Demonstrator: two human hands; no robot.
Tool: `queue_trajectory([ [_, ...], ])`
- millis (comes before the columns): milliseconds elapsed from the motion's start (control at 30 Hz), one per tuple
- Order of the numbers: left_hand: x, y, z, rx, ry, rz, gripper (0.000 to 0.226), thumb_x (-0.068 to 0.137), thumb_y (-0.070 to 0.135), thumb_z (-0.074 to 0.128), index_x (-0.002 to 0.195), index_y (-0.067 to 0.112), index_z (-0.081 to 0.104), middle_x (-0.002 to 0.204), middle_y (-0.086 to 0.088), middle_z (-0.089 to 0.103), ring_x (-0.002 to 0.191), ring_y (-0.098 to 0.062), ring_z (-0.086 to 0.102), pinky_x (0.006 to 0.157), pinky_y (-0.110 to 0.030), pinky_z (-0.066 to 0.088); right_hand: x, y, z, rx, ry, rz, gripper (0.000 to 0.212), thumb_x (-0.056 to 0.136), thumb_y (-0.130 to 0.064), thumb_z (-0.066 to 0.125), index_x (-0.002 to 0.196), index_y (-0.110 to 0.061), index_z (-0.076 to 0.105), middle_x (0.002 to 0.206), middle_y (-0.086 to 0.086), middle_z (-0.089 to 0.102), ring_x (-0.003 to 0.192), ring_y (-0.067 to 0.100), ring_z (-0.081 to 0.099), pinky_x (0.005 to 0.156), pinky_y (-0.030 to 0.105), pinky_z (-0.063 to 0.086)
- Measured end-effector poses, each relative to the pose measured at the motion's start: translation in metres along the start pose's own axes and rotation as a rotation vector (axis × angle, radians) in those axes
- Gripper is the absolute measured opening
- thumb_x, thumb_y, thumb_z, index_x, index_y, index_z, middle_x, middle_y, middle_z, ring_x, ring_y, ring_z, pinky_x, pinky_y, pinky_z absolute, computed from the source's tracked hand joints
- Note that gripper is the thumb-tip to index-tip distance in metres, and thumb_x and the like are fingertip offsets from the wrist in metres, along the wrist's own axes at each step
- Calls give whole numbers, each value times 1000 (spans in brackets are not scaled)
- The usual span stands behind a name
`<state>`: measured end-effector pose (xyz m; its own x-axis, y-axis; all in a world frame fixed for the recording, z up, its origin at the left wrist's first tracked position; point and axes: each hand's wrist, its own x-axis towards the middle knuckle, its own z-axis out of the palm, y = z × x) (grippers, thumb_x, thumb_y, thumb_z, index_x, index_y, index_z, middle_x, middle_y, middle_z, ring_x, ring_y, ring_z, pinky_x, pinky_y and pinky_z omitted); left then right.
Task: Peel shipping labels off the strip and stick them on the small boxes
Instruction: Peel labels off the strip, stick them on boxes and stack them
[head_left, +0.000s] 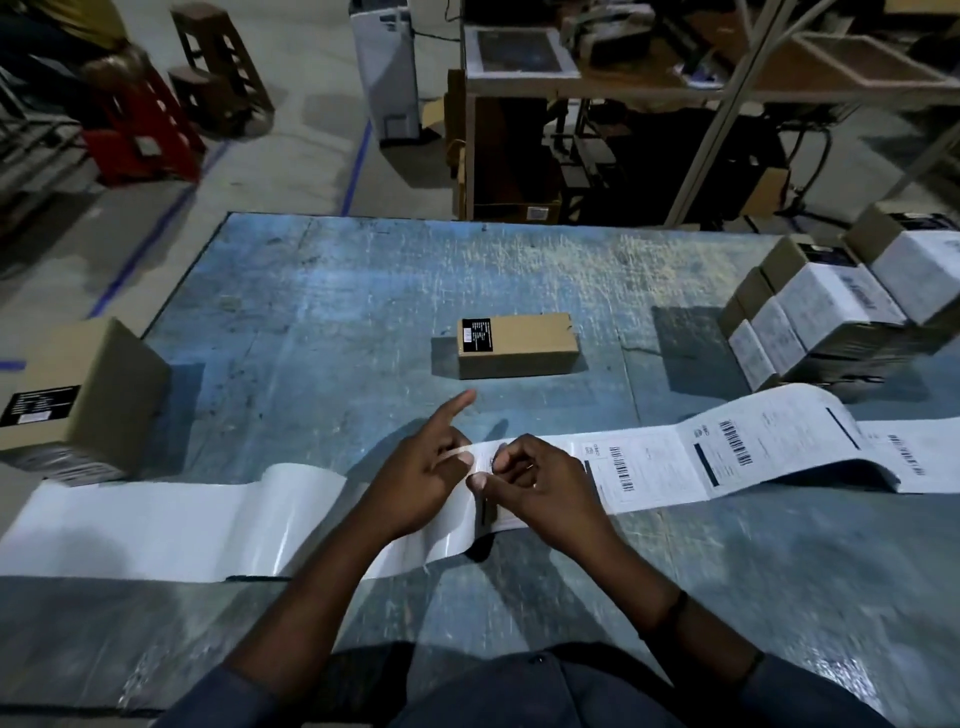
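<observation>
Head view: the label strip lies across the table, printed labels to the right and bare glossy backing to the left. Both grips meet at its middle. The left grip pinches the strip with its forefinger pointing straight out; the right grip, fingers curled, pinches the strip's edge right beside it. A small box sits beyond the hands, apart from them.

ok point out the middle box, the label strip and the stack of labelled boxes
middle box (517, 361), head view, on its front face
label strip (649, 470), head view, on a printed label
stack of labelled boxes (826, 306), head view, on a white top label
</observation>
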<state>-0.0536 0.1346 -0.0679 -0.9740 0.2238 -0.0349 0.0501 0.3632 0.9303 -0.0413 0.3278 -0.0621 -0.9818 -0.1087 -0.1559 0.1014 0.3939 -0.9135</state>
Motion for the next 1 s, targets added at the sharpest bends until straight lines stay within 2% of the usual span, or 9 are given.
queue_trajectory([
  [100,-4,1,1,-7,69,26,73,100,9,62,157,46,33,84,8,65,85,-12,65,87,-27,50,0,-3,-2,22,-1,-16,28,76,-36,90,85,-20,68,83,-3,73,74,11,67,70,25,54],
  [167,-7,2,0,0,84,28,74,100,14,65,157,48,31,85,6,67,86,-14,67,88,-31,50,1,-6,-2,12,7,-27,26,77,-37,89,86,-22,69,83,-5,73,74,9,67,69,22,54],
  [267,-11,4,-5,19,50,55,74,101,17,64,159,46,28,88,8,68,89,-15,67,89,-27,50,2,-12,-2,-8,30,-51,27,77,-41,88,86,-23,71,81,-8,74,75,5,67,65,13,50],
  [433,-15,12,-10,101,-68,139,75,106,21,57,163,43,14,93,9,68,90,-13,67,86,-20,48,1,-17,1,-34,21,-82,26,77,-46,87,80,-23,76,76,-11,75,73,2,70,65,10,48],
  [633,-13,12,-11,116,-164,193,76,109,17,51,164,42,5,95,4,68,90,-21,67,90,-49,51,-1,-20,0,15,-27,-39,23,80,-43,85,79,-21,79,74,-8,76,71,7,73,66,20,55],
  [800,-12,12,-8,122,-168,203,73,109,21,49,164,42,5,93,6,66,88,-22,65,89,-51,51,-2,-18,-1,60,-40,20,20,83,-40,83,84,-21,80,74,-8,76,71,8,73,64,23,53],
  [1000,-13,8,-7,125,-169,203,73,109,22,48,164,42,5,93,5,64,89,-22,64,92,-52,49,-4,-13,0,74,-42,32,9,89,-26,80,90,-17,82,74,-8,77,68,7,73,60,15,49],
])
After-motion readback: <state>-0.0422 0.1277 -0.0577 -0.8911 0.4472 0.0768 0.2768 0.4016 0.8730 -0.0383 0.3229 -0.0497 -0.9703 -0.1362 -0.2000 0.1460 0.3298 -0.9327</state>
